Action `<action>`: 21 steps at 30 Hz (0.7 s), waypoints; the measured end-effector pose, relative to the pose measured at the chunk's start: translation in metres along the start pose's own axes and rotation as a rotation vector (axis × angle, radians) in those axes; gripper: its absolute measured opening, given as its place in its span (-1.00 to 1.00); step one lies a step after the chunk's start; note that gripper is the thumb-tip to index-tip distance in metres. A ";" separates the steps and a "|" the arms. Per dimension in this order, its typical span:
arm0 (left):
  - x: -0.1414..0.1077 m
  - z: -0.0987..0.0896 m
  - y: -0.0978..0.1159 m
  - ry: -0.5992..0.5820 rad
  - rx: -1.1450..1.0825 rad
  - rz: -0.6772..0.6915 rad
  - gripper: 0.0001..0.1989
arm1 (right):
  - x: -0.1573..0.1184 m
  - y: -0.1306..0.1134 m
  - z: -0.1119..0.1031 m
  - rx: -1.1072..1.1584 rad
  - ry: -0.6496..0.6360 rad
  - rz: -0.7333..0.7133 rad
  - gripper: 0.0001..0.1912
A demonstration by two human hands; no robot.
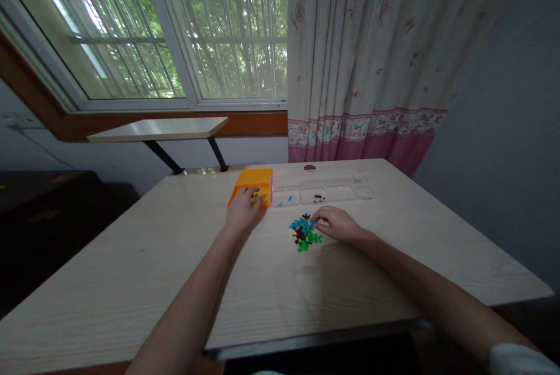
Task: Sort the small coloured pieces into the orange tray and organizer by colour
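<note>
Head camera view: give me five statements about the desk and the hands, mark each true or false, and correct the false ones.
1. The right hand is at the right edge of the pile of small blue, green and brown plastic pieces. True.
2. The left hand is at the orange rectangular plastic box. True.
3. The clear compartmented plastic tray extends to the right of the box. True.
4. The pile lies inside the tray. False: it lies on the pale wood-grain desk, nearer the person.
5. Both hands are at the box. False: only the left hand is.
</note>
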State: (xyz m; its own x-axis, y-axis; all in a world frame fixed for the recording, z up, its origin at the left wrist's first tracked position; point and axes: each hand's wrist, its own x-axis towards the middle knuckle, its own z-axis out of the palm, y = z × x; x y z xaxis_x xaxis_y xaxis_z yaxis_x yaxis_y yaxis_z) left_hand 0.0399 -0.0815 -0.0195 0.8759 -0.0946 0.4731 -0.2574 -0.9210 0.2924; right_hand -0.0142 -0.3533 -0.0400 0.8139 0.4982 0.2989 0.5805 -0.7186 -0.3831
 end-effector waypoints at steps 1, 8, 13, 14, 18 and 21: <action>-0.001 0.000 0.004 -0.010 -0.029 0.033 -0.73 | 0.000 0.000 0.000 0.009 0.007 -0.002 -0.84; -0.023 0.005 0.050 -0.234 -0.240 0.380 -0.81 | 0.001 0.003 0.006 0.073 0.050 -0.037 -0.86; -0.038 0.013 0.071 -0.330 -0.254 0.458 -0.82 | 0.002 0.002 0.006 0.166 0.094 -0.036 -0.87; -0.039 0.014 0.072 -0.334 -0.252 0.456 -0.82 | 0.002 0.000 0.005 0.188 0.112 -0.031 -0.87; -0.039 0.013 0.071 -0.325 -0.274 0.436 -0.83 | 0.002 -0.005 0.004 0.249 0.164 -0.026 -0.87; -0.038 0.012 0.071 -0.339 -0.290 0.450 -0.83 | 0.002 -0.008 0.004 0.263 0.166 -0.040 -0.86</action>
State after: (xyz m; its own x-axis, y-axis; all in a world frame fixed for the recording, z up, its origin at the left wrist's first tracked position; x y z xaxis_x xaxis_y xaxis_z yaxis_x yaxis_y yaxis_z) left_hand -0.0069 -0.1482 -0.0266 0.7247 -0.6070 0.3261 -0.6889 -0.6280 0.3619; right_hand -0.0171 -0.3448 -0.0400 0.7878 0.4219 0.4488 0.6160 -0.5390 -0.5745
